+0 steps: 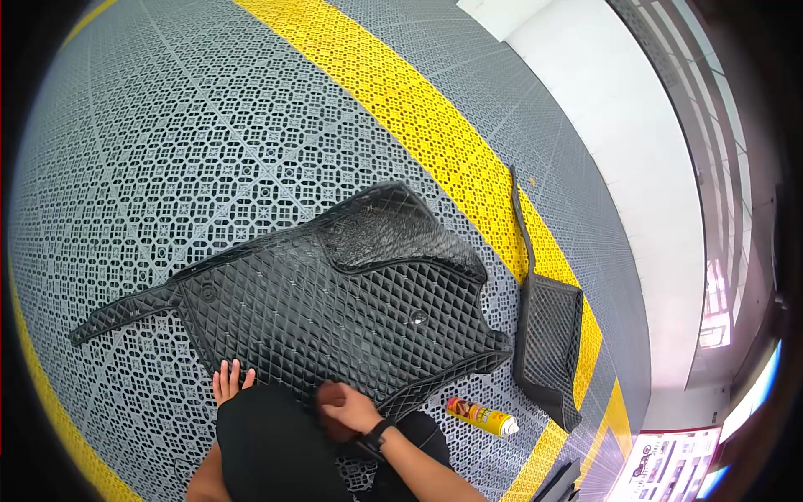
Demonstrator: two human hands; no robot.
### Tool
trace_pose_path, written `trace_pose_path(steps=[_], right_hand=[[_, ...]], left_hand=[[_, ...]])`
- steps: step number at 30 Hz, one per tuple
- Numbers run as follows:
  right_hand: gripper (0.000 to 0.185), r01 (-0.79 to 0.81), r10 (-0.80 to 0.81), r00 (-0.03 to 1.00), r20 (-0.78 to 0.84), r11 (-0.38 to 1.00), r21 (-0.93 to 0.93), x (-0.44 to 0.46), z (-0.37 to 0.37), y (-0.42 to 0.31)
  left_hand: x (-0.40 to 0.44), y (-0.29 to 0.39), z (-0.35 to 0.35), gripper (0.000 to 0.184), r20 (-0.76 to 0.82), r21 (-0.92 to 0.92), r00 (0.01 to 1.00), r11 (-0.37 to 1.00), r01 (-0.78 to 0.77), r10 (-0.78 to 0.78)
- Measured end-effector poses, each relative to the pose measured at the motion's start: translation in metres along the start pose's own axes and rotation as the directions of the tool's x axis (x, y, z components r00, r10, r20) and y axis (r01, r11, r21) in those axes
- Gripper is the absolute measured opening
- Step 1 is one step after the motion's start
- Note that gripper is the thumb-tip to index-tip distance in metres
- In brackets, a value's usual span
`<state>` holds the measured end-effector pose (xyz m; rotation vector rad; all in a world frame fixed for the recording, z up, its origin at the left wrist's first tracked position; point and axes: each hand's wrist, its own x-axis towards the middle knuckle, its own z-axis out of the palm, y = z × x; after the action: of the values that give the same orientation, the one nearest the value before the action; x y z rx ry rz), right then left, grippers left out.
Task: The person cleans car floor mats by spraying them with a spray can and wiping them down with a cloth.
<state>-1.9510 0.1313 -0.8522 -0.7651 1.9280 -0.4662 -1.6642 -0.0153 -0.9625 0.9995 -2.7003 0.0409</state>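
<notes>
A large black quilted car floor mat [293,309] lies on the tiled floor in front of me, with a smooth shiny flap at its far right. My left hand [232,381] rests at the mat's near left edge, its fingers stretched out and holding nothing. At the near edge, my right hand [355,411], with a dark band on its wrist, grips a reddish-brown pad [329,395] against the quilting; whether it is a cloth or a sponge I cannot tell. Drops of something white and shiny [418,318] sit on the mat's right part.
A yellow spray can [478,415] with a white cap lies on its side right of the mat. Farther right is a smaller black quilted mat [552,330], across a yellow floor stripe [418,134]. A white wall [619,125] rises beyond. My dark-clothed knee [272,443] is between my hands.
</notes>
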Motion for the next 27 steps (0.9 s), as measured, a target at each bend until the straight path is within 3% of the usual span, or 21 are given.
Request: trace_pose_path(steps=[1,2,4,6,9,10,11,13,14,15,16,19,21,23,24,26,27], right_hand=[[0.054,0.058,-0.057,0.997,0.048,0.998,-0.019,0.010,0.011,-0.008],[0.049,0.151,-0.167,0.984,-0.056,0.965,-0.215,0.015,0.000,-0.032],[0.049,0.035,-0.160,0.938,-0.309,0.927,-0.373,0.027,-0.048,-0.066],[0.050,0.042,-0.311,0.741,-0.596,0.906,-0.421,0.048,-0.115,-0.057],[0.053,-0.278,-0.235,0.567,-0.790,0.848,-0.452,0.067,-0.193,-0.015],[0.053,-0.271,-0.233,0.573,-0.786,0.851,-0.450,0.085,-0.185,0.005],[0.058,-0.305,-0.115,0.609,-0.785,0.879,-0.366,0.097,-0.174,0.034],[0.070,-0.400,0.057,0.648,-0.760,0.874,-0.276,0.098,-0.123,0.059],[0.073,-0.395,0.100,0.717,-0.689,0.874,-0.284,0.086,-0.091,0.032],[0.061,-0.239,-0.150,0.667,-0.730,0.885,-0.400,0.076,-0.061,0.012],[0.061,-0.287,0.114,0.826,-0.552,0.928,-0.238,0.065,-0.041,-0.006],[0.064,-0.101,0.032,0.974,-0.225,0.948,-0.302,0.045,0.013,-0.020],[0.068,0.032,-0.015,0.982,0.190,0.996,-0.086,0.040,0.004,-0.019],[0.063,0.038,-0.027,0.982,0.186,0.998,-0.057,0.043,0.001,0.016],[0.059,-0.052,0.050,0.996,-0.068,0.998,-0.036,0.033,-0.020,0.010],[0.047,-0.213,0.211,0.837,-0.505,0.976,0.054,0.016,-0.087,-0.009],[0.044,-0.074,0.064,0.715,-0.696,0.997,0.016,0.016,-0.114,0.004]], left_hand=[[-0.001,0.000,0.004,0.063,0.001,0.008,1.000,1.000,0.002,-0.002],[-0.004,-0.001,0.014,0.063,-0.017,0.004,1.000,1.000,-0.001,0.001],[-0.008,-0.003,0.008,0.066,0.034,-0.043,0.999,0.999,0.003,-0.002],[-0.006,-0.003,-0.005,0.067,0.091,-0.091,0.996,0.996,0.023,-0.015],[-0.003,-0.002,-0.016,0.069,0.185,-0.189,0.982,0.980,0.062,-0.027],[-0.004,-0.003,-0.015,0.070,0.190,-0.205,0.981,0.976,0.068,-0.028],[-0.003,-0.003,-0.015,0.070,0.194,-0.226,0.981,0.972,0.067,-0.022],[-0.003,-0.003,-0.015,0.070,0.213,-0.215,0.977,0.975,0.048,0.000],[-0.005,-0.002,-0.009,0.069,0.180,-0.160,0.984,0.987,0.032,-0.003],[-0.006,-0.002,-0.005,0.069,0.147,-0.099,0.989,0.995,0.020,-0.006],[-0.008,-0.003,-0.002,0.069,0.146,-0.095,0.989,0.995,0.007,0.007],[-0.006,0.002,0.005,0.064,0.065,-0.038,0.998,0.999,0.025,-0.022],[-0.004,-0.001,0.017,0.063,-0.022,-0.007,1.000,1.000,-0.018,0.018],[-0.003,0.003,0.018,0.064,-0.064,0.073,0.998,0.997,0.011,-0.007],[-0.005,0.002,0.017,0.064,-0.028,0.077,1.000,0.997,0.011,-0.009],[-0.005,0.003,0.017,0.065,-0.018,0.062,1.000,0.998,0.015,-0.014],[-0.007,0.002,0.018,0.065,0.000,0.056,1.000,0.998,0.027,-0.027]])
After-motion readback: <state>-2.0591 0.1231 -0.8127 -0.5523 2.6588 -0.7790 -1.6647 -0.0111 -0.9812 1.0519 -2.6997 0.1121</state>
